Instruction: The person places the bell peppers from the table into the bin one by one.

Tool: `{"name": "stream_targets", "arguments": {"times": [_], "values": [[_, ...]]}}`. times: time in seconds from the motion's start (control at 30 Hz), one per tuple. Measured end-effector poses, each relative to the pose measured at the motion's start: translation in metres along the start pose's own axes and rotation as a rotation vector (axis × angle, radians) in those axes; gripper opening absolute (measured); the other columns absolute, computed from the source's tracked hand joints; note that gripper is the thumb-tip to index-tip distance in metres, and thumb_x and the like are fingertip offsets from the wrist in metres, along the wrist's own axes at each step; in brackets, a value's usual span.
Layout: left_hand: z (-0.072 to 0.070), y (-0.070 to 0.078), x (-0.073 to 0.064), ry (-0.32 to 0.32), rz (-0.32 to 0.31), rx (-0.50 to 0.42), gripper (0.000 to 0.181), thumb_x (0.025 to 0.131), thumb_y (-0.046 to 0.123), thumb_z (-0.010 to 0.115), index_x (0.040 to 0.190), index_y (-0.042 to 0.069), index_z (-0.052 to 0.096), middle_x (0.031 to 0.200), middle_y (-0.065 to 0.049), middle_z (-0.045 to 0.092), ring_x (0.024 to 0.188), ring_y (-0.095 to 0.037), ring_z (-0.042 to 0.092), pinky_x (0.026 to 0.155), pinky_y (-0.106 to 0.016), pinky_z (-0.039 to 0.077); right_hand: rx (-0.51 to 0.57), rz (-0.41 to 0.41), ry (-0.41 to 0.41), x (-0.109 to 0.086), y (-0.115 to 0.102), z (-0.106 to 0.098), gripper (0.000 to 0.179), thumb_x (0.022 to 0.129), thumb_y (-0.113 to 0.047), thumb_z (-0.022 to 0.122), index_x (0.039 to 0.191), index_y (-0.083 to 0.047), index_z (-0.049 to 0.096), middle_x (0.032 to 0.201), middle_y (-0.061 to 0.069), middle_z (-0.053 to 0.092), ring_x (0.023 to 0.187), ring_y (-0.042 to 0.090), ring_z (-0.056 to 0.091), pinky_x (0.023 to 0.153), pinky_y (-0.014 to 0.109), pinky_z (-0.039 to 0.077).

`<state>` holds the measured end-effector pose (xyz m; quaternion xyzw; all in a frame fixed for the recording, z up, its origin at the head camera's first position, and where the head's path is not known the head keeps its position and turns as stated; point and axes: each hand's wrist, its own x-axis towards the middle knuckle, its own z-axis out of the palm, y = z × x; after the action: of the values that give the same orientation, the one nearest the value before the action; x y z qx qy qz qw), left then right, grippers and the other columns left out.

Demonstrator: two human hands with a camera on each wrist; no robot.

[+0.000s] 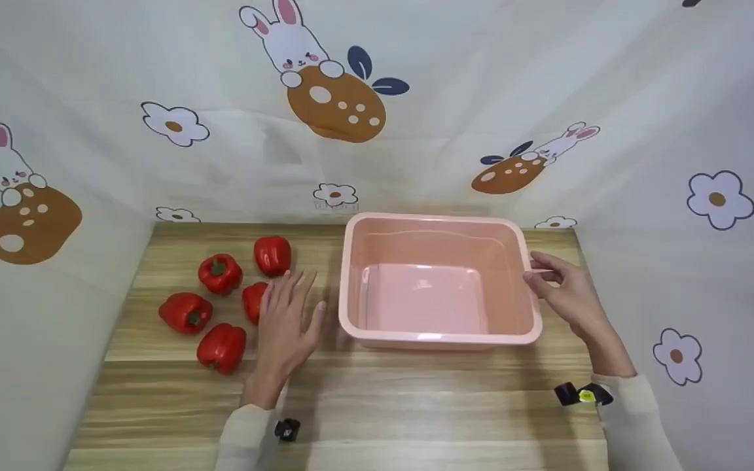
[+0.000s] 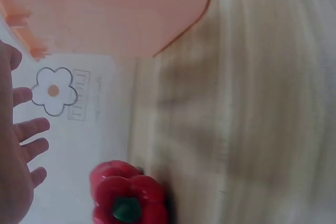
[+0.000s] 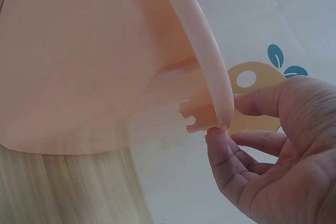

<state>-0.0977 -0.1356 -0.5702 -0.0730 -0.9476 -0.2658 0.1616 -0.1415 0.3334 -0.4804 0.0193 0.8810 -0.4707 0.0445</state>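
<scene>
Wood-grain tabletop (image 1: 377, 405) lies under L fingers (image 1: 283, 297) & R fingers (image 1: 550, 261). Wht cloth (image 1: 416, 176) w/ blue-leaf cartoon prints hangs beyond both sets & off to either side. On it: big bunny print (image 1: 334, 108) far beyond L fingers & a bit R; 2nd bunny print (image 1: 30, 222) well L of L fingers; sm bunny print (image 1: 514, 175) beyond R fingers; upper flower print (image 1: 717, 199) & lower flower print (image 1: 677, 356) R of R fingers.

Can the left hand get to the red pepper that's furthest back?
Probably yes: the left hand is open, close to that red pepper, and nothing seems to stand between them.
</scene>
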Motion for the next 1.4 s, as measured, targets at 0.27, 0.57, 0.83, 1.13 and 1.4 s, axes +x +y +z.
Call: {"name": "stream_targets", "arguments": {"times": [0.27,0.57,0.83,1.13,1.4], "values": [[0.003,-0.015,-0.018,0.032,-0.025,-0.011,0.058,0.09,0.033,0.067,0.145,0.019,0.052,0.15,-0.011,0.052,0.144,-0.033,0.042,0.122,-0.062,0.022,0.013,0.043,-0.043,0.001,0.002,-0.001,0.05,0.097,-0.02,0.066,0.142,-0.004,0.055,0.13,0.022,0.063,0.094,0.006,0.066,0.072,0.023,0.061],[0.001,-0.038,-0.04,0.072,-0.11,-0.036,0.061,0.089,0.03,0.071,0.145,0.018,0.052,0.148,-0.01,0.051,0.141,-0.031,0.044,0.119,-0.065,0.025,0.082,0.084,-0.079,0.003,0.002,-0.002,0.053,0.097,-0.019,0.066,0.146,-0.005,0.052,0.134,0.024,0.058,0.093,0.005,0.068,0.071,0.026,0.061],[-0.001,-0.054,-0.057,0.141,-0.141,-0.082,0.068,0.086,0.024,0.073,0.149,0.018,0.048,0.148,-0.014,0.051,0.133,-0.034,0.049,0.109,-0.06,0.036,0.116,0.086,-0.087,0.009,0.002,0.0,0.053,0.097,-0.02,0.067,0.146,-0.006,0.052,0.132,0.024,0.06,0.089,0.007,0.07,0.071,0.028,0.062],[-0.008,-0.068,-0.067,0.255,-0.117,-0.048,0.066,0.079,0.017,0.077,0.141,0.012,0.056,0.141,-0.019,0.056,0.132,-0.039,0.05,0.108,-0.067,0.035,0.138,0.092,-0.081,0.009,0.002,-0.001,0.054,0.097,-0.021,0.067,0.146,-0.006,0.052,0.134,0.025,0.059,0.09,0.007,0.07,0.072,0.028,0.062],[-0.022,-0.084,-0.084,0.354,-0.19,-0.037,0.06,0.08,0.02,0.072,0.136,0.006,0.059,0.139,-0.021,0.057,0.13,-0.042,0.05,0.106,-0.066,0.036,0.16,0.085,-0.083,0.007,0.003,-0.002,0.053,0.097,-0.019,0.066,0.146,-0.006,0.051,0.134,0.025,0.06,0.09,0.006,0.071,0.073,0.03,0.063]]}}
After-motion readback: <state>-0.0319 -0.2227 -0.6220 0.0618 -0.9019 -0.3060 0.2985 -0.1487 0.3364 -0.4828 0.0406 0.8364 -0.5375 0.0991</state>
